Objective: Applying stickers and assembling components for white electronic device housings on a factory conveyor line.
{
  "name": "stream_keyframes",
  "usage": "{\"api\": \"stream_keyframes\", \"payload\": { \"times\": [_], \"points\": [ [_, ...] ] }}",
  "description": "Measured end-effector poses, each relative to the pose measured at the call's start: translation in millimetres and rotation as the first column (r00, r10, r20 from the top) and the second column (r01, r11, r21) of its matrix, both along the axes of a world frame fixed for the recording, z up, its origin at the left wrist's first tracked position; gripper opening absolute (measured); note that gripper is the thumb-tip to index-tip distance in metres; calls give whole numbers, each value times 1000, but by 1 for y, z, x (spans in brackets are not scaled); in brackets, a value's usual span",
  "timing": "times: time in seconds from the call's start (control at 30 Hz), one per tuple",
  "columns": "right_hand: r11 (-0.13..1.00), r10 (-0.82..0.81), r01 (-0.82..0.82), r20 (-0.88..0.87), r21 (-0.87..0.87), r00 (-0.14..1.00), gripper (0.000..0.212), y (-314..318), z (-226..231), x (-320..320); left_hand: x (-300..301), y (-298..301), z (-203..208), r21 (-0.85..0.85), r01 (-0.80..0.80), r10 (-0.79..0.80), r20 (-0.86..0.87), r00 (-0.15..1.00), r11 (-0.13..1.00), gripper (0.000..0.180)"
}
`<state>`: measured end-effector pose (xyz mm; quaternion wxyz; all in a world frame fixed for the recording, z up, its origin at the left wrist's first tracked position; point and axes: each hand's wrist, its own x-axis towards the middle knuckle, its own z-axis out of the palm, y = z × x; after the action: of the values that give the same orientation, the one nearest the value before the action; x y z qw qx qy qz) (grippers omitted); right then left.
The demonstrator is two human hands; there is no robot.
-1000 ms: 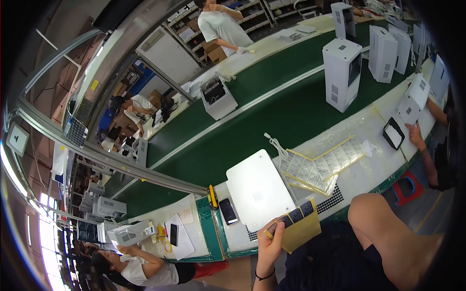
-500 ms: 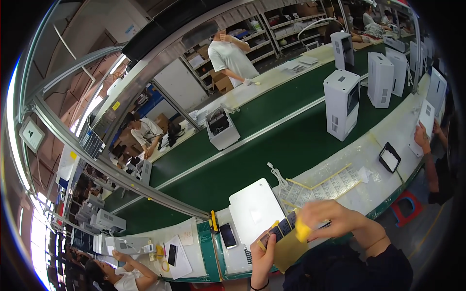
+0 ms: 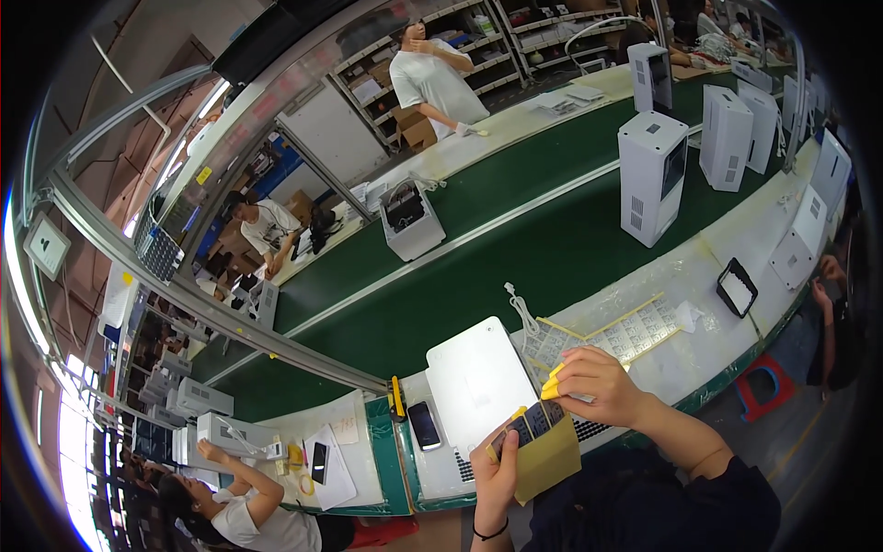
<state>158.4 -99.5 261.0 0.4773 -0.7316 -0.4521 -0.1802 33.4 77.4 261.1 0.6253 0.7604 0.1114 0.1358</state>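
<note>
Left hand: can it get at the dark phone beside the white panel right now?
Probably not without letting go: the left hand is gripping the yellow label sheet. Otherwise the way to the phone looks free.

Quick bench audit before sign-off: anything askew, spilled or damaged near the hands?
No visible spill or damage. Beyond the right hand, the yellow-edged sheets lie at an angle to each other rather than squared up, and a crumpled white piece sits at their right end. Possibly just normal clutter.
</note>
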Motion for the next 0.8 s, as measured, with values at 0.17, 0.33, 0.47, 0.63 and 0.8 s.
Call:
{"api": "stream_keyframes", "payload": {
  "times": [0.17, 0.33, 0.47, 0.63, 0.8],
  "points": [
    [999, 29, -30, -15, -15, 999, 16, 2, -2, 3, 0, -3, 4, 26, -5, 5, -5, 1000, 1000, 26],
    [995, 78, -79, -22, -56, 997, 17, -5, 6, 6, 5, -1, -6, 6, -50, 50, 6, 999, 999, 27],
    [978, 177, -168, 71, -121, 982, 22, -17, 22, 10, 11, -2, -6, -16, -49, 49, 17, 999, 999, 27],
    [963, 245, -223, 147, -151, 958, 23, -29, 39, 11, 16, -5, -6, -60, -29, 27, -34, 999, 998, 28],
    [984, 174, -175, 188, -15, 967, 27, -28, 47, 22, 16, -3, -11, -90, -29, 24, -62, 998, 996, 28]
  ]
}}
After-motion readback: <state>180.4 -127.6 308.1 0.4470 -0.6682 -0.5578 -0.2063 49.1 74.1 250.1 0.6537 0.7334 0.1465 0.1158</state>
